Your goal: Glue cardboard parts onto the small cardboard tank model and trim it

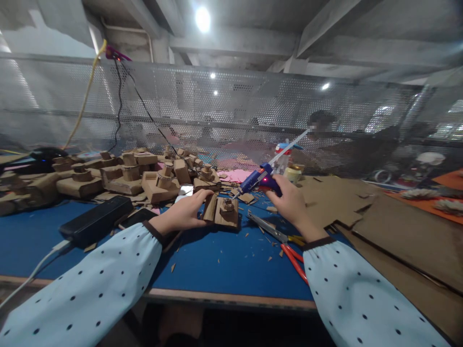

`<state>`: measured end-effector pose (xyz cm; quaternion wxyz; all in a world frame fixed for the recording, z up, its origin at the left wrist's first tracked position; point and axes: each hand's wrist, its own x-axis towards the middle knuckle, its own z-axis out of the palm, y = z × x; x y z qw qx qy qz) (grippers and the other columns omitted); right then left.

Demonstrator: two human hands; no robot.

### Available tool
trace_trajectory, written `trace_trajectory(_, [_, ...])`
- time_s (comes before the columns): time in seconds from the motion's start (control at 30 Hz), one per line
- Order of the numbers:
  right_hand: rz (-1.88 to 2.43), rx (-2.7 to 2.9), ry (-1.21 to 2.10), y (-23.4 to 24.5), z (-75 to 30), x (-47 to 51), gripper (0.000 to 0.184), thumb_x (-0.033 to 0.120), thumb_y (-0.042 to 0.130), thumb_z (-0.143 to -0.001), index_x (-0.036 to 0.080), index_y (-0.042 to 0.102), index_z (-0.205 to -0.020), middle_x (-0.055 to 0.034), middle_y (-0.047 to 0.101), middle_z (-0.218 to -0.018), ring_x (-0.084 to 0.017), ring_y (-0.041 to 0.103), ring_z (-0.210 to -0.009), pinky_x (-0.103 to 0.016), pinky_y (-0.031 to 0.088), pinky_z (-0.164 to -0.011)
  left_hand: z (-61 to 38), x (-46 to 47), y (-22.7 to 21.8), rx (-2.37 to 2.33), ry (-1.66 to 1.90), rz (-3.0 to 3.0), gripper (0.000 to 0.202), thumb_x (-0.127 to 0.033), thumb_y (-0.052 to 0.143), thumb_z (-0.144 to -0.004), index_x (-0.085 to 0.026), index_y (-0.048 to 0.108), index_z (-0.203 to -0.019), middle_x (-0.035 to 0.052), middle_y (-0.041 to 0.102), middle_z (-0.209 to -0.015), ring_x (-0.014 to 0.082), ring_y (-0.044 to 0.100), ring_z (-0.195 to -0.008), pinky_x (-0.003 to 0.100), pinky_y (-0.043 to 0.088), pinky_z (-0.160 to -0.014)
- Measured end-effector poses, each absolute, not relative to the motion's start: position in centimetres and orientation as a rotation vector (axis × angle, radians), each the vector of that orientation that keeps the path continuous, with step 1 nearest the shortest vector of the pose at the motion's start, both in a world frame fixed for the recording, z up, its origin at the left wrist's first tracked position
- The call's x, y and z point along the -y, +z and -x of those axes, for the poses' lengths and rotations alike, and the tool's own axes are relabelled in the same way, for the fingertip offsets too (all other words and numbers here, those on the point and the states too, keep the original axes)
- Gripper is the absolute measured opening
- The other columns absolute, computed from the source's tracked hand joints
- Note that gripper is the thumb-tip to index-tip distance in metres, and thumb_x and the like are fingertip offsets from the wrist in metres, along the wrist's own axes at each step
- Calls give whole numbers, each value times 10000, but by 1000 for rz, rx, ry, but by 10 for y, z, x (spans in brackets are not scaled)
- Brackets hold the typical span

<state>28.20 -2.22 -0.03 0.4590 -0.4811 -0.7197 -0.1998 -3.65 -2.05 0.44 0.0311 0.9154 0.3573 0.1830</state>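
Note:
My left hand is closed on a small cardboard model that rests on the blue table, fingers pressing a flap on its left side. My right hand grips a blue glue gun with a white glue stick jutting from its back. The gun's nozzle points down and left, just above the model's far edge. Both arms wear pale blue dotted sleeves.
Scissors with red and yellow handles lie by my right wrist. A black power bank and a phone sit to the left. Finished cardboard models pile up at the back left. Flat cardboard sheets cover the right. A mesh screen stands behind, with a person beyond it.

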Motion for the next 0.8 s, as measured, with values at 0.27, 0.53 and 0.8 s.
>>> trace_trajectory(0.27, [1211,1783,-479,0,-281,22,352,379,522,-861,177,642,-1124,-158,724,-1090,-342,689,-960,-454,538,-748,37,22,6,-1084,576,-2814,706,-397,680,-762,-178,363,-1353,183,534,-1363,350,590,-1190,436,493,-919])
trace_trajectory(0.53, [1207,1799,-475,0,-282,22,348,384,526,-874,182,641,-1133,-156,723,-1084,-325,694,-946,-441,540,-759,37,20,4,-1106,569,-2806,730,-388,694,-753,-167,363,-1365,189,534,-1365,350,593,-1187,438,492,-927])
trace_trajectory(0.8, [1185,1803,-509,-1,-282,22,327,375,520,-879,199,646,-1124,-143,730,-1073,-331,695,-935,-440,535,-732,39,17,2,-1103,554,-2826,759,-410,700,-762,-177,336,-1387,196,520,-1378,362,584,-1201,457,484,-943])
